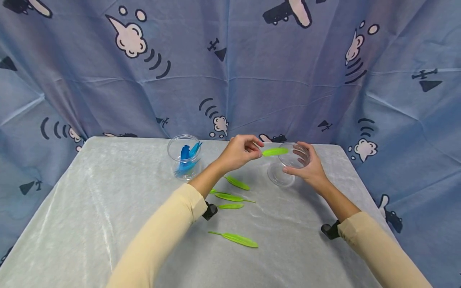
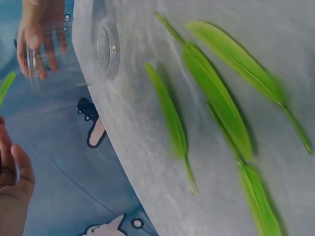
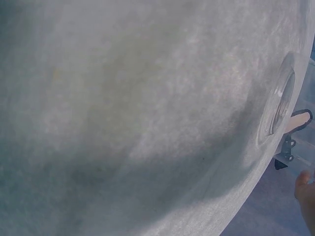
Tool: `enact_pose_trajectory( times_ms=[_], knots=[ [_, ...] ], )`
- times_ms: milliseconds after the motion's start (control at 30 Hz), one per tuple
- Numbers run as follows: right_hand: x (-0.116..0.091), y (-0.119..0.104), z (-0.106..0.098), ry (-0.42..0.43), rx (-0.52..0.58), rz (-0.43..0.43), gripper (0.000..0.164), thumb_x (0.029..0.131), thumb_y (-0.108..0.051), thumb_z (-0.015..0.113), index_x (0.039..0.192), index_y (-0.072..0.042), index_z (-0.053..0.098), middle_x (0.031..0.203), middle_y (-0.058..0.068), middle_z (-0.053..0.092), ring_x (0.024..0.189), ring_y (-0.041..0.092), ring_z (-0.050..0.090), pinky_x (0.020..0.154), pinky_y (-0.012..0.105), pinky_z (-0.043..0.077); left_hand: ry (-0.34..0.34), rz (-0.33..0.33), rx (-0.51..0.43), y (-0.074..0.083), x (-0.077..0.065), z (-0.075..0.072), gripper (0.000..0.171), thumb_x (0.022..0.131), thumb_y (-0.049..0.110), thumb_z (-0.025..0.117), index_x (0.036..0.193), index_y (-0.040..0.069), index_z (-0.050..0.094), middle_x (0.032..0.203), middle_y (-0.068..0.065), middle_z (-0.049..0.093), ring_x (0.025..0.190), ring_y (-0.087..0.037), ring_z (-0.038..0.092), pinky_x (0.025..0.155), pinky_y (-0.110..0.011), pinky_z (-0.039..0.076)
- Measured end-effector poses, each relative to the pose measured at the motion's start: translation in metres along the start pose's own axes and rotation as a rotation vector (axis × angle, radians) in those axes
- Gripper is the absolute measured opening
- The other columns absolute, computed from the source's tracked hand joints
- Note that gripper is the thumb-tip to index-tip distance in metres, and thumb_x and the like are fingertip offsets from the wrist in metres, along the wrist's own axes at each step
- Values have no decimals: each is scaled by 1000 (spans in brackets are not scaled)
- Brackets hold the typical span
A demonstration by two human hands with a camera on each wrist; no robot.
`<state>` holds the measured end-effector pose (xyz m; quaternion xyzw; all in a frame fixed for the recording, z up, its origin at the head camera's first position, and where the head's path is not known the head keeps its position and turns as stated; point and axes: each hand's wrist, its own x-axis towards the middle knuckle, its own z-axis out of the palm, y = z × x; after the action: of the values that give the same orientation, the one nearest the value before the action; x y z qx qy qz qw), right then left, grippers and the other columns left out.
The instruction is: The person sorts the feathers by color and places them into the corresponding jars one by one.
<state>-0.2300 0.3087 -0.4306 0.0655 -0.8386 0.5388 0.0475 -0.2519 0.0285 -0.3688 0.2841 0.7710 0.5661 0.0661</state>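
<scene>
My left hand (image 1: 240, 152) pinches a bright green feather (image 1: 275, 152) near its quill end. The feather lies nearly level, and its tip overlaps the rim of a clear plastic cup (image 1: 284, 164) in the head view. Round that cup's upper part my right hand (image 1: 307, 168) keeps its grip, thumb at the near side and fingers showing through the clear wall. In the left wrist view the left hand (image 2: 15, 182) is cut off by the edge, while the right hand (image 2: 42, 37) appears at the cup's rim. Only part of a hand (image 3: 306, 194) enters the right wrist view.
Several green feathers lie on the grey cloth-covered table (image 1: 83, 208), one of them (image 1: 240, 240) closer to me than the others. Back left stands another clear cup (image 1: 173, 154) with blue feathers (image 1: 185, 158) inside. A patterned blue curtain (image 1: 252, 60) hangs behind the table.
</scene>
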Motion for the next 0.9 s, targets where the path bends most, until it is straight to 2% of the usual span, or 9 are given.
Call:
enact_pose_trajectory(
  times_ms=[167,467,700,900],
  knots=[
    [2,3,-1,-7,13,16,100,77,0,84,153,-1,19,156,22,31,143,41,30,116,59,22,-10,-6,11,4,10,12,19,89,2,73,108,3,70,92,-9,72,82,-16,68,73,-23,55],
    [-1,-1,-2,-12,20,19,100,78,-8,86,152,-3,19,156,18,32,144,36,30,116,55,24,-29,-32,18,9,17,26,21,90,2,72,111,-1,69,92,-9,71,82,-15,67,72,-22,54],
    [0,2,-1,-9,6,18,97,78,-8,86,151,-2,21,155,18,34,144,36,31,116,54,25,1,-41,36,10,22,32,20,90,2,73,110,-1,70,89,-5,71,80,-12,66,69,-21,54],
    [0,1,-2,-14,19,4,98,78,-3,85,151,-1,21,154,18,34,143,36,32,115,55,26,23,-51,84,16,29,36,20,89,3,73,109,0,71,88,-3,71,79,-10,65,68,-20,52]
  ],
)
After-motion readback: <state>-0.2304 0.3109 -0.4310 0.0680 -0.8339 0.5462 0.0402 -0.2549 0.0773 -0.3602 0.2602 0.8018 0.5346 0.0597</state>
